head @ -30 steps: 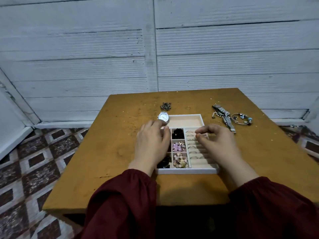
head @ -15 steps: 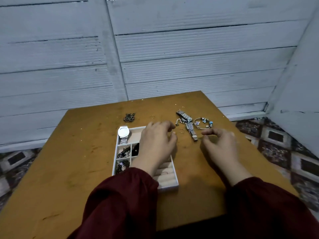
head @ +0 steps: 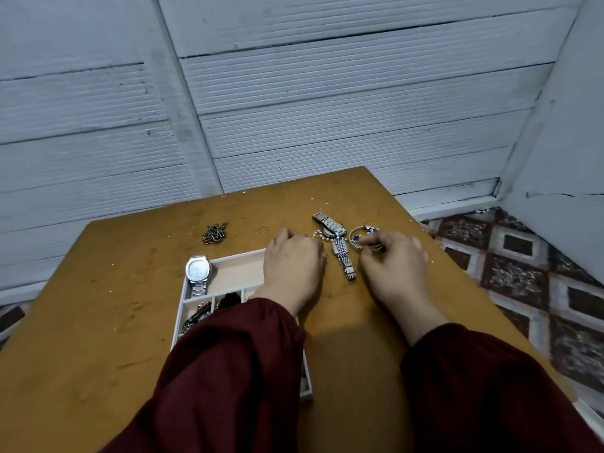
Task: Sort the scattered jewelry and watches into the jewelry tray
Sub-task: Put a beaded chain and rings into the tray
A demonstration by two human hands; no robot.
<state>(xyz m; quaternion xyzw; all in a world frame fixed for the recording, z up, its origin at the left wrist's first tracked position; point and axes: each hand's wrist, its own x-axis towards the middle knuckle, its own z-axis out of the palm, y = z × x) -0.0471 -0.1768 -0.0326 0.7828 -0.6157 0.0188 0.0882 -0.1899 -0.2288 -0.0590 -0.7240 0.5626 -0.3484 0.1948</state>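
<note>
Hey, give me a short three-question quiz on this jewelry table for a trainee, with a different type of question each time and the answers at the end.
1. True or false: the white-faced watch sits at the far left corner of the tray.
2. What lies on the table between the left hand and the right hand?
A. silver-band watch
B. dark chain pile
C. thin gold ring
3. Fill in: the hand nearest the charm bracelet is the ___ hand.
Key: 1 true; 2 A; 3 right.
</note>
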